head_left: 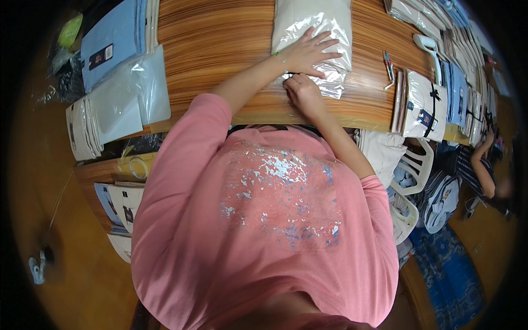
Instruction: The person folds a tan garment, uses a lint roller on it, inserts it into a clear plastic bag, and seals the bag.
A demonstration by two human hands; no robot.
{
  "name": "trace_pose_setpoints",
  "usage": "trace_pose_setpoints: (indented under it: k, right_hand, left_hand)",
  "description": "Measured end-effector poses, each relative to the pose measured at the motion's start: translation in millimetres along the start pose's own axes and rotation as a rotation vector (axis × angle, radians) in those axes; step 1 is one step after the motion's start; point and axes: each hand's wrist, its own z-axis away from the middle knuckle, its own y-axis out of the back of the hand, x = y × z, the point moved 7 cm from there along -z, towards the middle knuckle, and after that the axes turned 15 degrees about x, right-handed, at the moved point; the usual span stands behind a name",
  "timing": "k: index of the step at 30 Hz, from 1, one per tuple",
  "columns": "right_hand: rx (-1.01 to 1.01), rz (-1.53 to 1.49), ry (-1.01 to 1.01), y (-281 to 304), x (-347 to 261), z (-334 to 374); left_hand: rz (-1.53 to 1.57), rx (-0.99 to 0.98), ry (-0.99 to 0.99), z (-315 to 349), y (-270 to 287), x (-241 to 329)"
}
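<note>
A folded cream garment in a clear, shiny plastic bag [344,60] lies on the wood-grain table [220,33] in front of me, cut off by the top of the view. My left hand [311,52] rests flat on its lower part with the fingers spread. Just below it, my right hand [303,92] is closed at the bag's lower left corner. Its fingertips seem to pinch the bag's edge there, though the grip itself is partly hidden.
Bagged blue folded garments [113,41] and clear plastic bags [154,88] lie at left. At right are small snips [389,66], a white handled tool [426,43] and a strapped stack of cream garments [422,104]. Beyond a white plastic chair [421,170], another person's arm [484,170] shows.
</note>
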Motion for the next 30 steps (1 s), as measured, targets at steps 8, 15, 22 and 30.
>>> trace_pose_setpoints:
  k: [8,15,22,30]
  right_hand:
    - [-0.243,0.046,0.208,29,-43,14]
    - [-0.045,0.194,0.026,81,9,7]
    - [-0.168,0.137,0.014,78,42,24]
    - [-0.123,-0.134,-0.15,89,46,16]
  left_hand:
    - [-0.098,-0.093,-0.002,7,-6,0]
    - [-0.149,-0.102,0.014,7,0,-2]
    - [-0.081,-0.096,0.03,6,-3,-2]
    - [-0.056,-0.112,0.048,5,-3,-3]
